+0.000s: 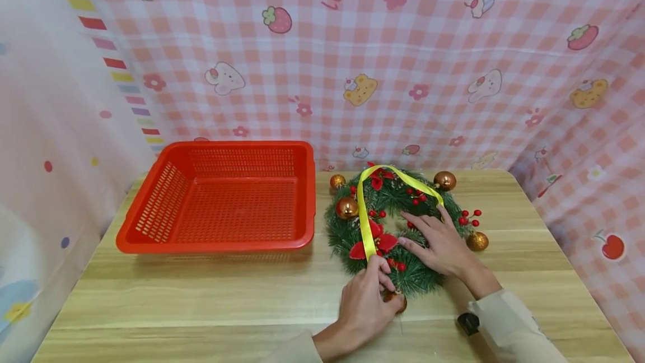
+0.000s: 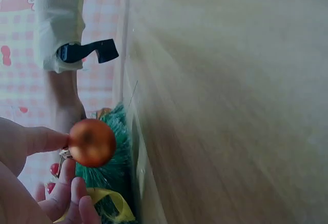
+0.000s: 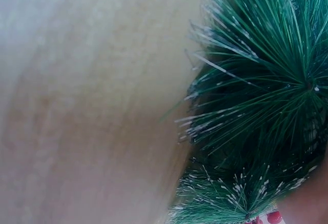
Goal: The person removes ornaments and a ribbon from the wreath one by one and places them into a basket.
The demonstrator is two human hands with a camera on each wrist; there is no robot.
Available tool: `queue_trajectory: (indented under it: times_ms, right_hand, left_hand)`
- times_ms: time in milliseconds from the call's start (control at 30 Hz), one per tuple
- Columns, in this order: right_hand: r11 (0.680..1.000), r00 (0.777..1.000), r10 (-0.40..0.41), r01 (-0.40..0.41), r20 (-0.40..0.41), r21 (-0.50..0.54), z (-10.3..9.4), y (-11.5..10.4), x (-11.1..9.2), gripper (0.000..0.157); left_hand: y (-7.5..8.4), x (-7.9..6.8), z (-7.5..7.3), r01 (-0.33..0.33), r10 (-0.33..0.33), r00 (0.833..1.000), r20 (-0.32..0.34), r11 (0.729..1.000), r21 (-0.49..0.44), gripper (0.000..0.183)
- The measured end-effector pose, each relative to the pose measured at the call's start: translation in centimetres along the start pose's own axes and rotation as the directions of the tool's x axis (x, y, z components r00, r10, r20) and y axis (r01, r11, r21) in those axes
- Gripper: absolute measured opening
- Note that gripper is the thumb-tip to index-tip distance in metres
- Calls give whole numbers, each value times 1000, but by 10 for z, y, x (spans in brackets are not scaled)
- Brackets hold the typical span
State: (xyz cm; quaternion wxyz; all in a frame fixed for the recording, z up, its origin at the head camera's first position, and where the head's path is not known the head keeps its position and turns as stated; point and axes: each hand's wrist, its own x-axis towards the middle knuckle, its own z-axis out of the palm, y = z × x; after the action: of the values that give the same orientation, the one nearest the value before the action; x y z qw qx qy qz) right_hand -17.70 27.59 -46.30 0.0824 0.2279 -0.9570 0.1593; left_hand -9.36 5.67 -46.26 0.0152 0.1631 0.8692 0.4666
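Left hand (image 1: 364, 304), nearest the camera, curled, pinching a copper bauble (image 2: 93, 143) near its cap; bauble at the six o'clock edge of the wreath (image 1: 414, 278), which lies at one o'clock from those fingers; yellow ribbon (image 1: 365, 223) runs from that hand towards twelve, bending down to two; right hand (image 1: 442, 245), farther from the bauble, enters from four, back upward, fingers extended, gripping nothing visible.

Wreath (image 3: 256, 80) cut off by right wrist view's edge, tabletop (image 3: 92, 106) blurred there

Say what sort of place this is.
Probably an indoor recording booth: printed cloth hangs behind and beside a wood-look table, where a person's hands work on a wreath.
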Motion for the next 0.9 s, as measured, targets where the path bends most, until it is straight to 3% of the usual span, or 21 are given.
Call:
queue_trajectory:
  times_ms: [267,400,633,900]
  right_hand:
    - [1000,1000,3,-3,-4,5,1,0,1,58]
    - [1000,1000,8,-8,1,5,0,0,1,58]
    - [1000,1000,7,-7,3,8,1,2,1,58]
    - [1000,1000,8,-8,-3,17,2,2,0,57]
  left_hand:
    - [0,1,-2,-9,9,1000,-25,1000,-11,31]
    - [2,2,-3,-40,37,999,-39,994,-99,30]
    - [7,9,-4,-59,52,998,-30,937,-345,26]
    - [10,10,-4,10,-20,1000,-16,889,-457,27]
